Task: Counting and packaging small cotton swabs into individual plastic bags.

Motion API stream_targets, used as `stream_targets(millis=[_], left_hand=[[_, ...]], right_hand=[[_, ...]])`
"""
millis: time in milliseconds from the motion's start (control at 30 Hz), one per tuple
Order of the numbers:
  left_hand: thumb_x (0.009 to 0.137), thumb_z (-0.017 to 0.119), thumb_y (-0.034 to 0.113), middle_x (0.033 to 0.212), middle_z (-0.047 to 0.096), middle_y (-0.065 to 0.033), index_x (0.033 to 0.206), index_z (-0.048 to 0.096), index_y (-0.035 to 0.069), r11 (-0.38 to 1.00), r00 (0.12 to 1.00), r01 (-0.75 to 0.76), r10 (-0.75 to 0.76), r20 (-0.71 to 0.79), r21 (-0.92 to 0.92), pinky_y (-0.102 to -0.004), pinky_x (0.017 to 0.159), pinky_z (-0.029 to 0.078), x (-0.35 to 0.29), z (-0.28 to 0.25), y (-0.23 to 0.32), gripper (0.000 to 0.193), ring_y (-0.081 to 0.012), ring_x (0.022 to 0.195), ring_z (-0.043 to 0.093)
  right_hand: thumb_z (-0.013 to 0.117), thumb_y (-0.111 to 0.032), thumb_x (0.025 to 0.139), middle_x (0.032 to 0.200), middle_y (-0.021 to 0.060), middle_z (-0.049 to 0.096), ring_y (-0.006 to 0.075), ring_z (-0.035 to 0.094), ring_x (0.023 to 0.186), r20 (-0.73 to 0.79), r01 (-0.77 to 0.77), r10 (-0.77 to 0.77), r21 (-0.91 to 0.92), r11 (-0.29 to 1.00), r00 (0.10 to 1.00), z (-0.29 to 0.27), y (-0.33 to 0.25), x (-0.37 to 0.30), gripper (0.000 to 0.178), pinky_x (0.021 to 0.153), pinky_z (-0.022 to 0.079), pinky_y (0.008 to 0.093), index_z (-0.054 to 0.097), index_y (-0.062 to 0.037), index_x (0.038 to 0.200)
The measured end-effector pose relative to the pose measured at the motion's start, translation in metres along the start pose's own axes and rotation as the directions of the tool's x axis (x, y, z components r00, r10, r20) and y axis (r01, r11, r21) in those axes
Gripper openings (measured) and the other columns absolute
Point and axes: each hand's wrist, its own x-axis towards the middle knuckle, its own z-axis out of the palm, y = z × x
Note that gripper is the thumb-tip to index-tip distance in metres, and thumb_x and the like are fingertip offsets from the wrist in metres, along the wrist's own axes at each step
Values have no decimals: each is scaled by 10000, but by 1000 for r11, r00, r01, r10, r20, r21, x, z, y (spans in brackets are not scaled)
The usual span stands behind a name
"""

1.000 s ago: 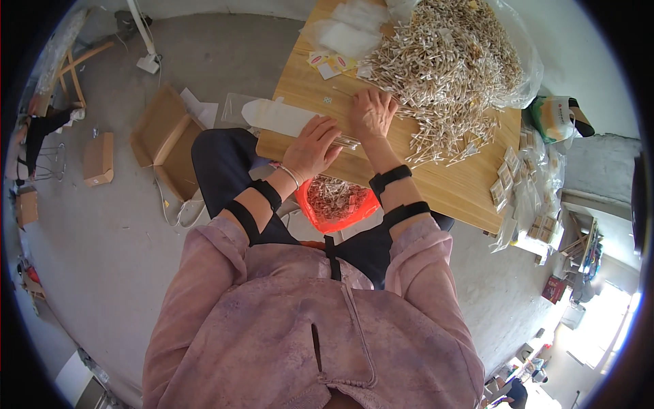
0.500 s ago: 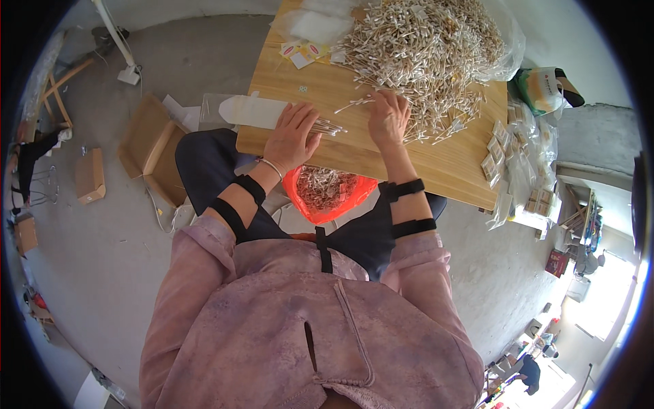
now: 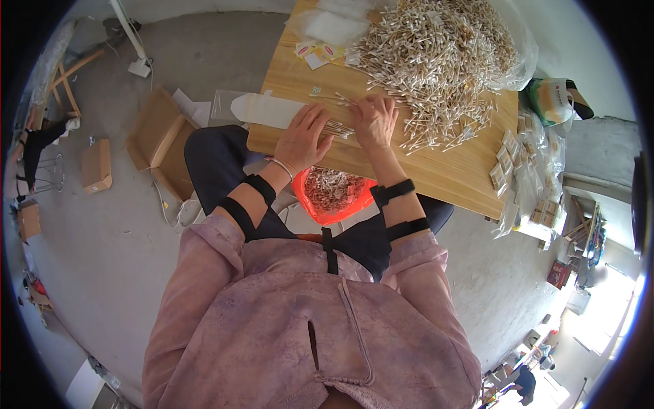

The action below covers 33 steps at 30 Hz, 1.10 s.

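Observation:
My left hand (image 3: 303, 138) rests at the near left of the table, closed over a small bundle of cotton swabs (image 3: 338, 129) whose tips stick out to the right. Under its fingers lies the end of a long white card (image 3: 267, 111) in a clear plastic sleeve. Just right of it, my right hand (image 3: 375, 123) is curled, with a few cotton swabs (image 3: 342, 98) at its fingertips; the exact grip is partly hidden. Beyond and to the right of that hand spreads a big heap of loose cotton swabs (image 3: 436, 61).
The wooden table (image 3: 443, 174) ends close to my lap. Below its edge, a red bag (image 3: 325, 217) holds more swabs. Clear plastic bags (image 3: 334, 27) and yellow-and-white cards (image 3: 315, 53) lie at the far left. Small packs (image 3: 504, 160) line the right edge; an open cardboard box (image 3: 160, 146) stands on the floor.
My right hand has moved left, away from the heap and closer to my left hand, bringing a few swabs along. The left hand keeps its bundle. The whole view has shifted slightly.

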Motion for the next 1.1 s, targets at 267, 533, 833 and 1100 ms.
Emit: stream_targets(millis=[267,533,833,1100], left_hand=[[791,638,249,1317,423,-161,1265,428,11,999,998,27,-28,-61,-21,-402,1077,310,-1,1,-1,570,-324,1264,366],[801,628,298,1330,410,-180,1299,384,5,999,993,38,-35,-116,20,-476,1091,256,0,4,-2,627,-351,1267,355],[860,535,474,1398,394,-120,1349,384,72,968,987,160,-161,-13,195,-460,1129,157,6,3,3,651,-276,1340,302],[878,518,462,1354,437,-92,1333,419,75,987,995,72,-81,59,144,-429,1129,188,9,-3,5,605,-240,1316,336]], right_hand=[[658,-122,723,1022,38,580,282,486,1021,34,-80,77,107,991,996,-20,5,-18,326,884,375,425,655,-138,1048],[680,-138,732,1014,14,587,266,485,1029,93,-5,0,55,998,996,-26,12,-9,256,916,359,416,678,-163,987],[661,-180,775,935,18,588,255,500,998,66,-128,127,4,992,990,-21,32,-4,114,890,367,411,688,-157,883],[643,-170,793,948,46,574,277,493,976,-29,-135,137,51,990,990,-8,25,2,123,876,373,417,688,-139,904]])
